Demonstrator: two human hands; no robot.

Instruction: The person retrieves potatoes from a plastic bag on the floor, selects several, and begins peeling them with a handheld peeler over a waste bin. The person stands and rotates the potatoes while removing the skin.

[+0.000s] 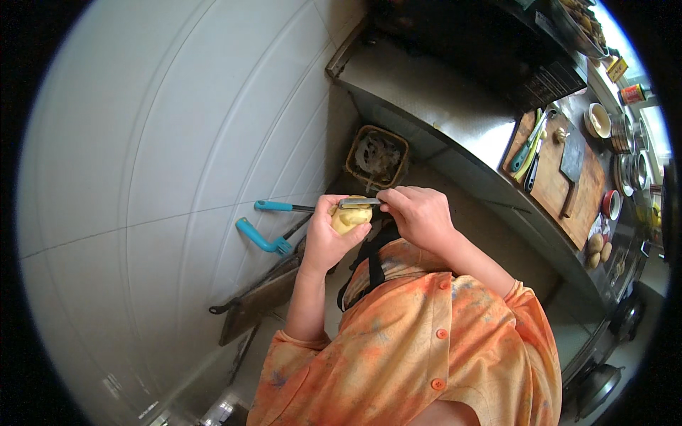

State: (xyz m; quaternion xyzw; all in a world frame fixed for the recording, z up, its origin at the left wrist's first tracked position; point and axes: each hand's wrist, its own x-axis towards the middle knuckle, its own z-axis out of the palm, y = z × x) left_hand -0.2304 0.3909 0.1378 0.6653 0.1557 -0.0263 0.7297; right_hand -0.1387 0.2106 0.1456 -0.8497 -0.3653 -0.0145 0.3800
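A pale yellow, peeled-looking potato (345, 221) is in my left hand (325, 231), with the fingers wrapped round its left side and the thumb along its lower edge. My right hand (420, 216) grips a metal peeler (359, 202) by its right end. The peeler lies level across the top of the potato and seems to touch it. My right fingers cover the peeler's handle. Both hands are in front of my body, just nearer than a waste bin (352, 145) on the floor, which has a plastic liner or scraps in it.
On the counter at right, a wooden cutting board (554, 192) bears a cleaver (572, 157), a green-handled tool and a garlic bulb (561, 135). Several potatoes (595, 244) sit beyond its near end. Turquoise-handled cleaning tools (259, 236) lean by the white tiled wall (177, 142).
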